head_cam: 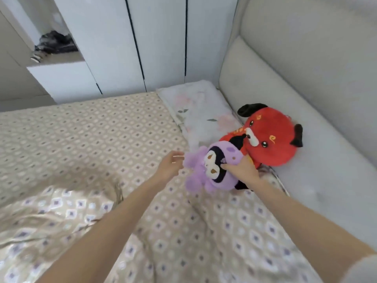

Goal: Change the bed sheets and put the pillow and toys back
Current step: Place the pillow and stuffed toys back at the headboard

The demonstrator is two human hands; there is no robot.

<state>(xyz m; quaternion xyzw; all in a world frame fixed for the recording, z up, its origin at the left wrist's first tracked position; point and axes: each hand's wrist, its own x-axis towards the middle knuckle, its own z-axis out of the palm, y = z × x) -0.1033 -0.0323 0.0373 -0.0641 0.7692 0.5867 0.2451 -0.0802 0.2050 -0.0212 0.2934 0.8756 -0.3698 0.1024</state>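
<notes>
A purple plush toy (206, 170) with a black-and-white face hangs just above the beige patterned bed sheet (91, 135). My right hand (242, 170) grips it by its head from the right. My left hand (170, 164) hovers with relaxed fingers at the toy's left side, close to its purple fur. Behind the purple toy, a red plush toy (271, 137) with black ears leans against the padded headboard (306, 78). A floral pillow (202, 113) lies flat at the head of the bed, to the left of the red toy.
White wardrobe doors (142, 41) stand along the far side of the bed. An open shelf (57, 58) at the upper left holds dark clothing. Rumpled patterned bedding (51, 211) lies at the lower left.
</notes>
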